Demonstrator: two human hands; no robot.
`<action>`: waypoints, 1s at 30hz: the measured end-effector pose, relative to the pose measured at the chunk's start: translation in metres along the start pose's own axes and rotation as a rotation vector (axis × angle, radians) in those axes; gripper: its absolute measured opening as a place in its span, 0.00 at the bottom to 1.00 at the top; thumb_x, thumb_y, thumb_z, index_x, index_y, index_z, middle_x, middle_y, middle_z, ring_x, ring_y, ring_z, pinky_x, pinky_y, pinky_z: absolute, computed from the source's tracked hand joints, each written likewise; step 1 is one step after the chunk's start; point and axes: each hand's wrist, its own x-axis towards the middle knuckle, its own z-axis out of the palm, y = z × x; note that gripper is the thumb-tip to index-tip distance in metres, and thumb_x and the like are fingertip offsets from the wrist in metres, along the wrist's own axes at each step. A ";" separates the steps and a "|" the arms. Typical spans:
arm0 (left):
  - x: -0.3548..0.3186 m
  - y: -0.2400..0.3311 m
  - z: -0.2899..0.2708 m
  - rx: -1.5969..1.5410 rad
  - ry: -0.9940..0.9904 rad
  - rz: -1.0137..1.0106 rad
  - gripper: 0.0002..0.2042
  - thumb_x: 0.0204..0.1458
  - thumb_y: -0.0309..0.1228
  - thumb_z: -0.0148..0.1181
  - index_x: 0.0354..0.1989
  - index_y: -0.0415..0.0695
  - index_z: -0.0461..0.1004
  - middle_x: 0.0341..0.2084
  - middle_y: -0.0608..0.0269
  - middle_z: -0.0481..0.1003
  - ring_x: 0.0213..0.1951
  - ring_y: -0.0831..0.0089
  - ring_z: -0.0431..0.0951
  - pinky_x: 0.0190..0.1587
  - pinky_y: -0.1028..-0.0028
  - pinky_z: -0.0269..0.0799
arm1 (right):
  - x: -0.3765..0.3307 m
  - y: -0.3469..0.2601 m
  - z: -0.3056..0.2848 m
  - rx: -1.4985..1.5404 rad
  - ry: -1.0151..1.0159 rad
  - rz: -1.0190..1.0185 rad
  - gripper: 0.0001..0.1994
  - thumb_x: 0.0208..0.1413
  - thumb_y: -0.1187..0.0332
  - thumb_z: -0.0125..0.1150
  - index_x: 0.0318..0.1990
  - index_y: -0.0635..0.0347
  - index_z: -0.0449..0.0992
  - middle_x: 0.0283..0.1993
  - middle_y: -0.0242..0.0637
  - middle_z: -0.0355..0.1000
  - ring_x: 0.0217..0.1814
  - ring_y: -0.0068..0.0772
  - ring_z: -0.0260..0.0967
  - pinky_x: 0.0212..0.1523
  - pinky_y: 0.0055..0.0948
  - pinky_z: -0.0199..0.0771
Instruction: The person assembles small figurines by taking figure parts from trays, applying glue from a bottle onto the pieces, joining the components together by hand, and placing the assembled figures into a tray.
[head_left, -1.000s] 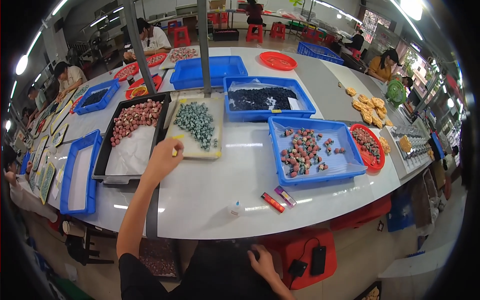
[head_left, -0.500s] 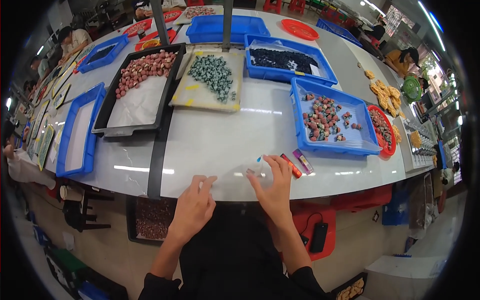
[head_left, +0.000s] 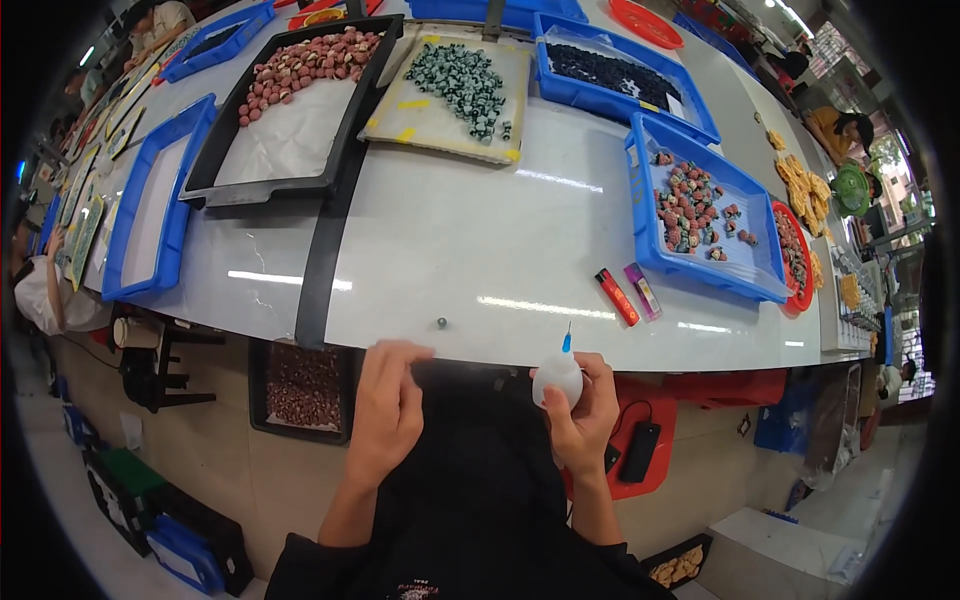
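My right hand [head_left: 585, 415] is wrapped round a small white squeeze bottle [head_left: 557, 380], just past the table's near edge. The bottle stands roughly upright, and its blue needle tip [head_left: 567, 342] points up and away from me. At the near edge, my left hand [head_left: 388, 405] has its fingers loosely stretched to the right, slightly blurred, with nothing visible in them. Just beyond those fingertips, a small dark green round piece [head_left: 441, 323] lies alone on the white table [head_left: 470, 240].
Red and purple lighters [head_left: 617, 297] [head_left: 643, 291] lie right of centre. Beyond are a blue tray of red-and-green pieces [head_left: 650, 225], a board of green pieces [head_left: 390, 130], a black tray of pinkish-red pieces [head_left: 325, 185] and a blue tray of dark pieces [head_left: 700, 125].
My right hand has drawn back toward me with the bottle, which now stands tip up. The small green piece now shows beyond my left hand. The whole view has shifted.
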 end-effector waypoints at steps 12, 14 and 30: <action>0.037 -0.011 0.022 0.326 -0.013 0.142 0.14 0.48 0.18 0.55 0.45 0.39 0.72 0.36 0.58 0.69 0.36 0.65 0.68 0.38 0.71 0.66 | -0.029 0.008 -0.013 -0.217 0.056 -0.017 0.16 0.53 0.71 0.59 0.47 0.68 0.67 0.39 0.36 0.68 0.35 0.25 0.71 0.36 0.22 0.72; 0.032 0.004 0.020 0.212 -0.001 0.052 0.15 0.49 0.16 0.52 0.46 0.39 0.71 0.37 0.57 0.69 0.38 0.65 0.68 0.41 0.71 0.66 | -0.034 0.008 -0.010 -0.164 0.131 0.024 0.16 0.53 0.71 0.60 0.47 0.68 0.67 0.39 0.36 0.69 0.36 0.25 0.71 0.36 0.22 0.71; -0.004 0.011 0.006 -0.666 -0.199 -0.224 0.17 0.53 0.15 0.46 0.53 0.31 0.66 0.47 0.51 0.70 0.37 0.76 0.71 0.42 0.77 0.68 | -0.035 -0.007 -0.003 -0.100 -0.030 -0.180 0.22 0.42 0.75 0.71 0.46 0.67 0.70 0.34 0.43 0.72 0.31 0.28 0.73 0.29 0.22 0.71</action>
